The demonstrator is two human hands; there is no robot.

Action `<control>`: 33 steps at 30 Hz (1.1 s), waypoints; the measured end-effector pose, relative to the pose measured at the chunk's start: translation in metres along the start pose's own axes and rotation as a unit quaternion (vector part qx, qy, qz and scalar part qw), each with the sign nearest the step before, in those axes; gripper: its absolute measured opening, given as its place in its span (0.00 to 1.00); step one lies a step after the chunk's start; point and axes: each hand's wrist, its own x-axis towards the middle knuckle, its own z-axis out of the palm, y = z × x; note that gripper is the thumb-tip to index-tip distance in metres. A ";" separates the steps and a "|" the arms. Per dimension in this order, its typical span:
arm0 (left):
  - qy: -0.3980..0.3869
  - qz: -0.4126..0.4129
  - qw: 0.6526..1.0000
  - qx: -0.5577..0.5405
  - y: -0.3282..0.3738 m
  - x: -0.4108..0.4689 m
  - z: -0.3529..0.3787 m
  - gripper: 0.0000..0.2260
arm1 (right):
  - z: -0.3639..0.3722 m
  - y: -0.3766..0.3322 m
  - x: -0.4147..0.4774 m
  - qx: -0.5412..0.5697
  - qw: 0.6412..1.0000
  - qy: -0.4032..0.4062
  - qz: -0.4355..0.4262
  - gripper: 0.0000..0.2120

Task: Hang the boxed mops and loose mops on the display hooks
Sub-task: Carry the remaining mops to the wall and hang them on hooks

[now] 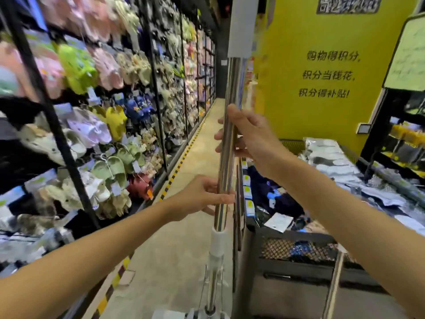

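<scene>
While you carry the loose mop (226,143) upright through the middle of the frame, its polished steel pole is the weak point: both grips sit on bare, slick metal. Your right hand (245,137) is wrapped around the pole just above centre, and your left hand (207,196) pinches it lower down, fingers closed on the shaft just above the white plastic collar (217,242). If either grip loosens, the pole could slide down through your hands and the mop head, barely visible at the bottom edge, could knock the aisle floor (184,226).

Up top, the white sleeve (240,26) runs out of the frame, so you cannot see where the tip ends; raising it blind risks striking something overhead. No display hook is in view here, so judge your reach only once one is.

At the right, the wire bin (296,252) of packaged goods stands just beside the pole, and a swing could catch its rim. On the left, the slippers (110,166) hanging on the rack are near enough to snag if you turn sharply.
</scene>
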 end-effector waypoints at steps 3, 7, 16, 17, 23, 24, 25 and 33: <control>0.057 -0.010 0.998 0.006 0.014 -0.023 -0.013 0.04 | 0.015 -0.020 0.005 0.008 0.998 -0.055 -0.020 0.15; 0.137 -0.022 0.990 0.009 0.033 -0.062 -0.017 0.03 | 0.033 -0.045 0.001 0.036 0.988 -0.145 -0.036 0.14; 0.368 -0.085 0.926 0.016 0.073 -0.184 0.019 0.05 | 0.090 -0.096 -0.054 0.109 0.928 -0.346 -0.081 0.16; 0.387 -0.091 0.918 0.017 0.077 -0.200 0.026 0.04 | 0.097 -0.101 -0.065 0.118 0.919 -0.367 -0.081 0.16; 0.513 -0.128 0.848 0.023 0.104 -0.303 0.079 0.02 | 0.137 -0.138 -0.138 0.162 0.849 -0.498 -0.071 0.16; 0.535 -0.134 0.834 0.024 0.109 -0.320 0.089 0.02 | 0.144 -0.145 -0.152 0.167 0.836 -0.518 -0.074 0.16; 0.554 -0.142 0.820 0.025 0.114 -0.340 0.100 0.02 | 0.150 -0.153 -0.170 0.174 0.822 -0.538 -0.073 0.17; 0.660 -0.178 0.728 0.054 0.156 -0.485 0.194 0.04 | 0.185 -0.218 -0.313 0.218 0.735 -0.638 -0.065 0.16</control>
